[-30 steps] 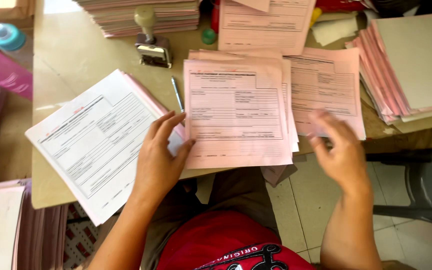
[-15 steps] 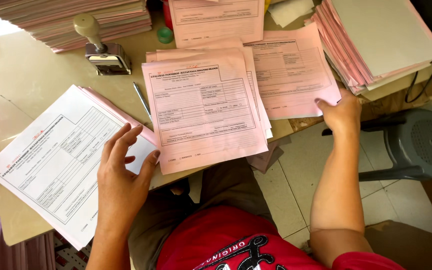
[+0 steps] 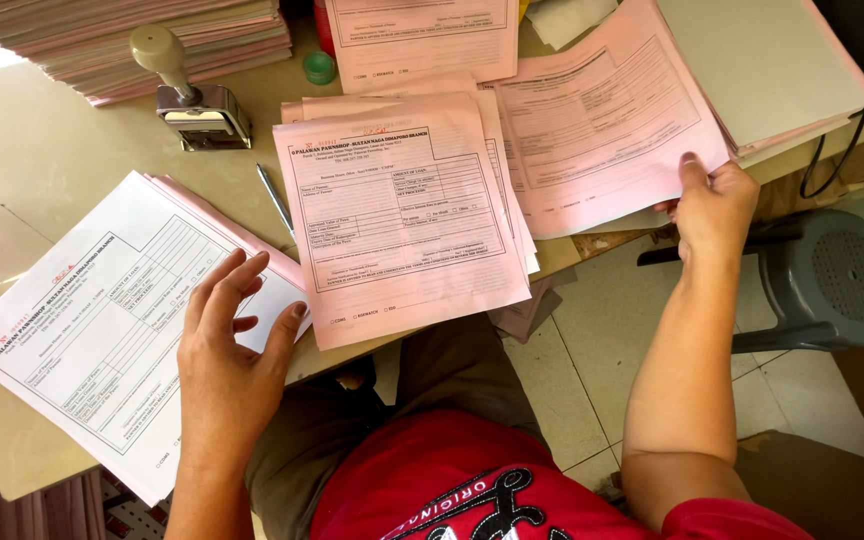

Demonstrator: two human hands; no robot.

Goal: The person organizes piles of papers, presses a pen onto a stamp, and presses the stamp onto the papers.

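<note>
Left hand lies flat, fingers spread, palm down on the right edge of the white form stack at the near left of the counter; it grips nothing. Pink sheets peek out under that stack's far-right edge. Right hand is at the counter's right near edge, thumb on top of the corner of a pink form sheet, fingers curled under, pinching it. That sheet sits tilted, right of centre, partly over the edge. Hands well apart. Between them a centre pink form stack, top sheet overhanging the near edge toward the person's lap. A pen lies just left of it on bare counter. Far left: hand stamp with round knob, upright, in front of a tall paper pile. Green cap beside another pink form at the far middle. Far right: pink pile topped with a grey sheet. Grey plastic stool on the tiled floor at right. The person wears a red shirt.
</note>
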